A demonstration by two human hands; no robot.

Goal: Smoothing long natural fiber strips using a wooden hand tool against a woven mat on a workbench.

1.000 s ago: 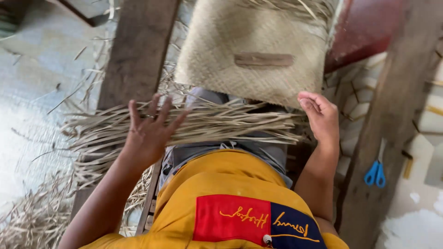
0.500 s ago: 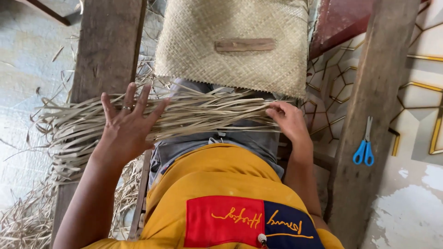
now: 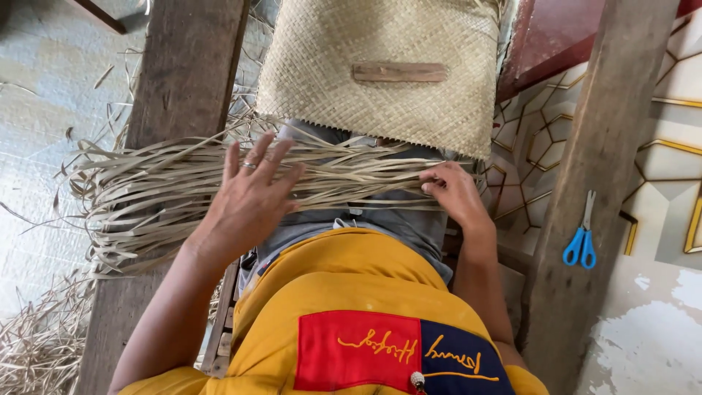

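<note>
Two hands on one strip bundle (image 3: 183, 194): left hand (image 3: 252, 201) lay flat, fingers spread; right hand (image 3: 453, 194) pinched strip ends. One woven mat (image 3: 380, 66), one pair of scissors (image 3: 581, 238).

A bundle of pale, dry straw strips (image 3: 219, 183) lies flat across the lap, running from nine o'clock to three o'clock, its loose ends fanning out at nine o'clock.

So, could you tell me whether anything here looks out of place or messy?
Mostly the loose strips scattered on the floor at lower left, a tangled litter apart from the bundle under the left hand. The scissors lie alone on the floor at right. The woven mat looks intact.
</note>
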